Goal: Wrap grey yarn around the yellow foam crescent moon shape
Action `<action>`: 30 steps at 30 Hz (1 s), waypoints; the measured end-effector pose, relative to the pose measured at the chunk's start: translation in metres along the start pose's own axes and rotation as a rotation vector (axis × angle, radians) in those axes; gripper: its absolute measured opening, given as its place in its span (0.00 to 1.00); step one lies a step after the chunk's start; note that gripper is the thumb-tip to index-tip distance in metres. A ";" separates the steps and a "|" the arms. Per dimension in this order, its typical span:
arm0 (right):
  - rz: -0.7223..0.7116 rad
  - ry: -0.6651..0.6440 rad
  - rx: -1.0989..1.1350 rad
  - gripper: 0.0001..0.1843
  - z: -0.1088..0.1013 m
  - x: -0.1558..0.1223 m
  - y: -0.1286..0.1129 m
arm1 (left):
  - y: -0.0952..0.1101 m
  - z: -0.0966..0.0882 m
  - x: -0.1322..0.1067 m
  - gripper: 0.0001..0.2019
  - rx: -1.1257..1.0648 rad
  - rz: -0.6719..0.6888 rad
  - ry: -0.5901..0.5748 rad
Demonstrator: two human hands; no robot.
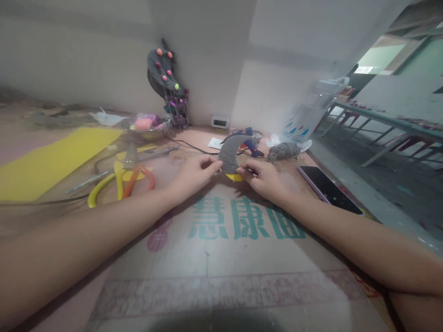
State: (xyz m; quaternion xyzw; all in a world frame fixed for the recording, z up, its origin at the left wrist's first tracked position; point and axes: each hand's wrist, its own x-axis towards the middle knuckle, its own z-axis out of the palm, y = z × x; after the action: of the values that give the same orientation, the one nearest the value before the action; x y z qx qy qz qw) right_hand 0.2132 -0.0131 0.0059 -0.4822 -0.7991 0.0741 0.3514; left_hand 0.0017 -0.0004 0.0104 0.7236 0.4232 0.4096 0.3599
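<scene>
A: Closest to the lens?
B: Brown cardboard sheet with teal printed characters, at 6 o'clock. Both bare forearms lie across it.
A: Work piece?
B: Crescent-shaped piece wound in grey yarn, dead centre. It stands on its lower end at the cardboard's far edge, between the two hands.
A: Progress?
B: Mostly wrapped, I'd say. Grey covers nearly all of it and only the yellow bottom tip shows bare. That bit looks left to cover.
A: Fingers?
B: The left hand is at 9 of the crescent, thumb and forefinger pinched closed on its left edge. The right hand is at 3, fingertips curled tight on the lower right edge by the yellow tip. Can't tell if a strand sits between them.
A: Around it?
B: Blue glue gun just behind at 1, loose grey yarn bundle at 2, dark phone at 3. Yellow- and orange-handled tools at 9, flat yellow sheet further out toward 9.
</scene>
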 end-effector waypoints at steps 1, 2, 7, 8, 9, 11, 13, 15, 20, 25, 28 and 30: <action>-0.005 0.001 -0.001 0.16 0.000 0.000 0.000 | 0.000 0.000 0.000 0.11 0.004 0.009 -0.003; -0.008 0.001 0.000 0.16 0.000 0.000 0.000 | -0.001 0.000 0.001 0.10 0.006 0.017 -0.005; -0.018 -0.002 0.005 0.16 -0.001 0.000 0.000 | -0.004 0.000 0.002 0.10 -0.001 0.039 -0.012; -0.020 0.001 0.005 0.16 -0.001 -0.001 0.000 | -0.005 0.000 0.002 0.11 -0.010 0.039 -0.011; -0.021 0.002 0.004 0.15 -0.001 -0.001 0.000 | -0.005 0.000 0.002 0.11 -0.023 0.039 -0.016; -0.016 -0.003 -0.002 0.15 -0.001 -0.001 0.000 | -0.004 0.001 0.001 0.12 -0.029 0.043 -0.042; -0.012 -0.009 -0.014 0.15 0.000 -0.001 0.001 | -0.002 0.001 -0.001 0.13 0.015 0.044 -0.072; -0.016 -0.015 -0.023 0.15 0.000 -0.001 0.002 | -0.002 0.000 -0.002 0.13 0.081 0.039 -0.083; -0.042 -0.013 -0.023 0.15 0.001 0.000 0.003 | -0.006 -0.001 0.000 0.15 0.092 0.053 -0.116; -0.055 -0.017 -0.027 0.15 0.001 0.000 0.003 | -0.007 -0.001 0.001 0.16 0.086 0.076 -0.101; -0.056 -0.021 -0.038 0.15 0.000 0.000 0.003 | -0.006 0.000 0.000 0.17 0.095 0.064 -0.136; -0.053 -0.025 -0.042 0.14 0.000 -0.001 0.003 | -0.006 0.000 -0.001 0.15 0.090 0.062 -0.173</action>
State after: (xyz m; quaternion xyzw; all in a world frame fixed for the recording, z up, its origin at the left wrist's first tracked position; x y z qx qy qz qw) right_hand 0.2156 -0.0119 0.0042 -0.4671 -0.8173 0.0543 0.3330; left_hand 0.0000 0.0012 0.0049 0.7845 0.3857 0.3371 0.3495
